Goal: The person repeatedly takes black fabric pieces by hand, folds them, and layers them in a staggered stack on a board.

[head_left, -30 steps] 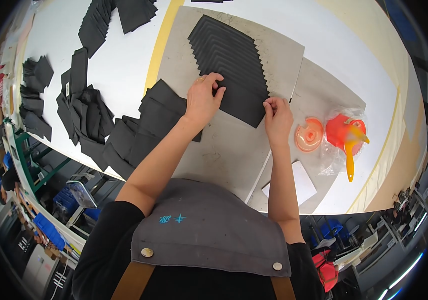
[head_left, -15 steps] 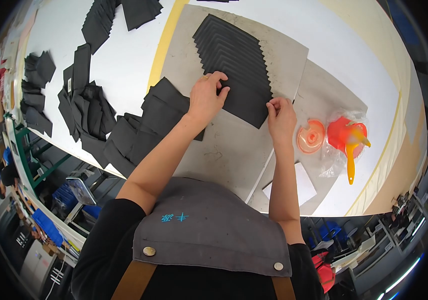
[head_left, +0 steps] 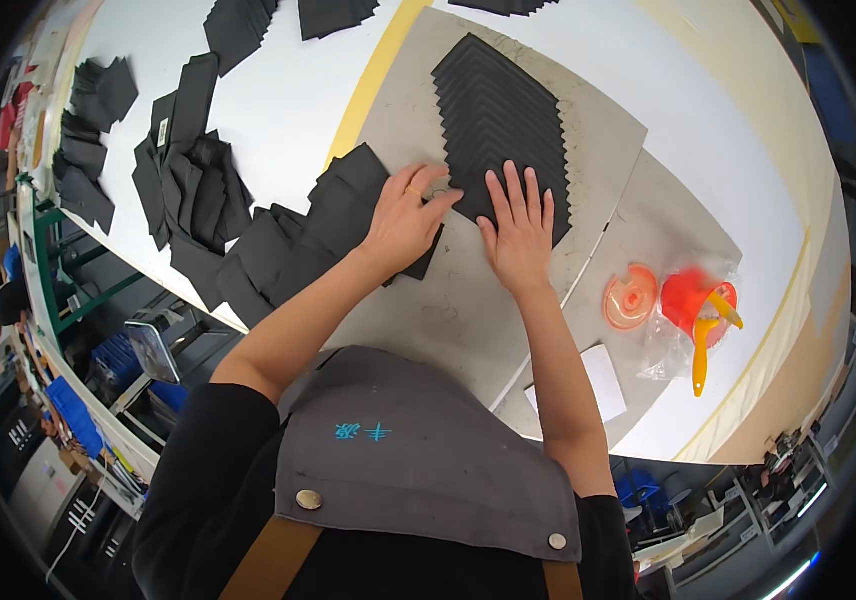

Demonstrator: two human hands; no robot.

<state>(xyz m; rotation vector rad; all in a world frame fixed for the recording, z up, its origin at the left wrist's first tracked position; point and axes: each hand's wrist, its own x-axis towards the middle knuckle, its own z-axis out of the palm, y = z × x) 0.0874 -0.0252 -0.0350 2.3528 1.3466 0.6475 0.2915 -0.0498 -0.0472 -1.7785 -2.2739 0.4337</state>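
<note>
A row of overlapping black fabric pieces [head_left: 498, 110] lies fanned on a grey board [head_left: 388, 310], their edges stepped like teeth. My right hand [head_left: 520, 235] rests flat on the nearest piece, fingers stretched out. At the row's left edge is my left hand [head_left: 403, 220], its thumb tip at the fabric and a gap between thumb and forefinger. I see nothing held in it. Beside and partly under my left wrist lies a loose heap of similar black pieces [head_left: 323, 225].
To the right stand a red pot [head_left: 683, 295] in clear plastic and a yellow-handled brush [head_left: 700, 365]. An orange lid [head_left: 630, 297] and a white sheet [head_left: 603, 380] lie nearby. More black pieces [head_left: 188, 190] are piled at the left.
My right hand has gone from the row's right edge to lying flat on its nearest piece. My left hand stays by the left edge. The whole view has shifted somewhat.
</note>
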